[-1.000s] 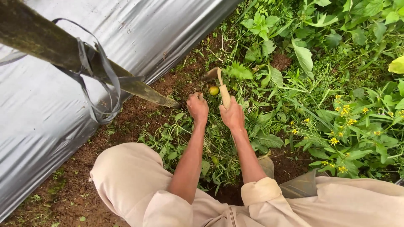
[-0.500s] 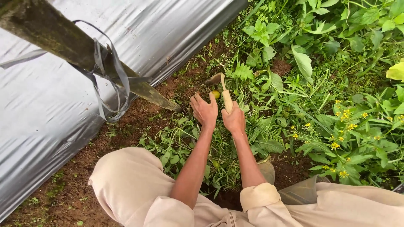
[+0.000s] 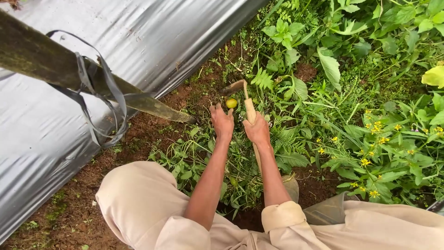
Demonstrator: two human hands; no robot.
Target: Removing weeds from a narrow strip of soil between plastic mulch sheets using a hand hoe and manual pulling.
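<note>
While the right hand (image 3: 257,130) stays clenched around the pale wooden handle of a small hoe (image 3: 250,111), the tool's dark blade (image 3: 232,87) lies on the reddish soil (image 3: 152,134) just past the fingertips. Its handle runs back under the right wrist toward the person's body. The left hand (image 3: 222,122) is released, fingers spread and bent, pressing down among low weeds (image 3: 199,157) right beside the handle and holding nothing. A small round yellow-green fruit (image 3: 231,103) sits on the ground between the left fingertips and the hoe blade, touching neither as far as can be seen. Both forearms reach out from rolled beige sleeves, and a beige-trousered knee (image 3: 138,194) is bent at lower left. Left of the hands, a sheet of silver plastic mulch (image 3: 152,41) covers a raised bed. A mossy pole (image 3: 55,65) slants across it with grey straps (image 3: 97,92) looped around it. To the right grow broad-leaved plants and small yellow flowers (image 3: 370,125).
</note>
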